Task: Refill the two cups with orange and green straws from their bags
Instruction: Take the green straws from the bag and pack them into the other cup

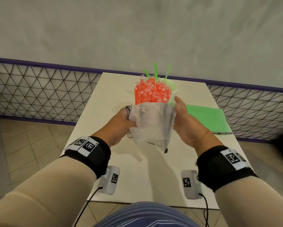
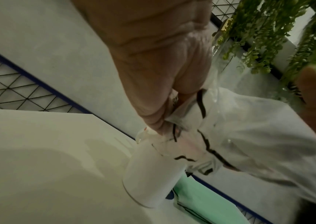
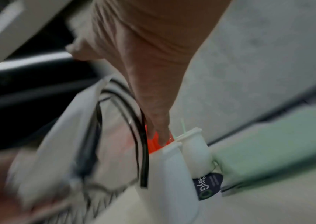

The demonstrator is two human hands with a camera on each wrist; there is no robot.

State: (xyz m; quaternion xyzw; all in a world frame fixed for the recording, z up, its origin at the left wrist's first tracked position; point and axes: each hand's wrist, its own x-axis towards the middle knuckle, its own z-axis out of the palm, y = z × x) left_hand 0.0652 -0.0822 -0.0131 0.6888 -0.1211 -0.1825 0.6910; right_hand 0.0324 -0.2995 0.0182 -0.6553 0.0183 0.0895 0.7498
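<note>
Both hands hold a clear plastic bag point(image 1: 152, 125) tilted away from me over the cups, and a bunch of orange straws point(image 1: 152, 92) sticks out of its far end. My left hand point(image 1: 121, 123) grips the bag's left side with curled fingers point(image 2: 172, 112). My right hand point(image 1: 182, 117) clasps the right side, its fingertips point(image 3: 160, 136) reaching the orange straws point(image 3: 151, 145) at the rim of a white cup point(image 3: 172, 168). Right behind it a second cup point(image 3: 193, 151) holds three green straws point(image 1: 155, 71). The orange straws hide the first cup in the head view.
The bag of green straws point(image 1: 207, 118) lies flat on the white table point(image 1: 114, 95), to the right of the cups. A wire mesh fence with a purple rail point(image 1: 39, 89) runs behind the table. Hanging greenery point(image 2: 264, 30) appears in the left wrist view.
</note>
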